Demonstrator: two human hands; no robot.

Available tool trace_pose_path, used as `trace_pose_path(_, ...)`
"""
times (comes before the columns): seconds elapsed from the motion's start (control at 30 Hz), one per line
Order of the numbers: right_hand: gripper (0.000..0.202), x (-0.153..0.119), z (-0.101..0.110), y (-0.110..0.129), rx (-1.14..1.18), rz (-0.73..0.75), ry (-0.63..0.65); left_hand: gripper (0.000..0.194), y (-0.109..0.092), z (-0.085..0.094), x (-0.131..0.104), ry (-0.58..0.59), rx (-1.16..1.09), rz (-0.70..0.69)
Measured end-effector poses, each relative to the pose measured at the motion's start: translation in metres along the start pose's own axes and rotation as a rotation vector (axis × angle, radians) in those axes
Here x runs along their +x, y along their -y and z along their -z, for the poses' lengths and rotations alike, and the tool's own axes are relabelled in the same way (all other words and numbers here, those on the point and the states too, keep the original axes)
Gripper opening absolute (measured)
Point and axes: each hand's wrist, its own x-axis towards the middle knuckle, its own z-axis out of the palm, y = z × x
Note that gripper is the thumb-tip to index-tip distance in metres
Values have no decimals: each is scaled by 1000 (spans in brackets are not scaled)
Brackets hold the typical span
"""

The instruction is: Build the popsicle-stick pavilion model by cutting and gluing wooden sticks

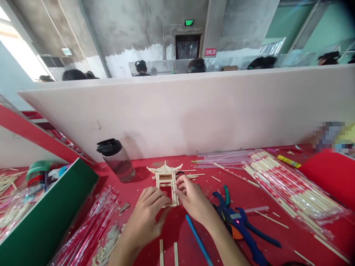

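Note:
A small pale wooden model (165, 169) with an upturned roof and an open frame of thin sticks is on the red tabletop in the middle. My left hand (151, 210) is at its lower left, fingers curled near the bottom edge; what they hold, if anything, is hidden. At the model's right side is my right hand (191, 195), its fingers bent beside the right post, thumb and fingertips apart. Two loose sticks (175, 253) and a blue rod (198, 238) lie nearer to me.
A black-lidded bottle (119, 162) stands behind left. Blue glue gun (238, 220) and packed sticks (294, 188) lie right. A green panel (50, 210) and plastic-wrapped pink strips (88, 225) are left. Beyond the white partition (208, 111), several people's heads show.

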Motion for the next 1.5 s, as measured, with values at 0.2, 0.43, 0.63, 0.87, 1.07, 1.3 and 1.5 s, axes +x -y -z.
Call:
trace_pose_path(0.2,11,0,1,1,3,-18,0,12,1,-3,0,-18,-39,-2)
trace_pose_path(0.43,9,0,3,2,0,21,2,14,3,-5,0,-28,-75,11)
trace_pose_path(0.63,9,1,3,0,-2,34,4,14,3,-6,-1,-43,-49,-6)
trace_pose_path(0.87,9,3,2,-1,-7,51,3,15,6,-11,-2,-90,-19,-47)
trace_pose_path(1.07,10,4,1,-4,-15,71,-6,14,6,-11,-2,-101,-4,-63)
trace_pose_path(1.3,10,4,1,-4,-20,71,-6,16,9,-14,-2,-131,-38,-92)
trace_pose_path(1.5,10,3,2,-2,-45,62,-7,15,15,-20,-4,-167,-81,-96)
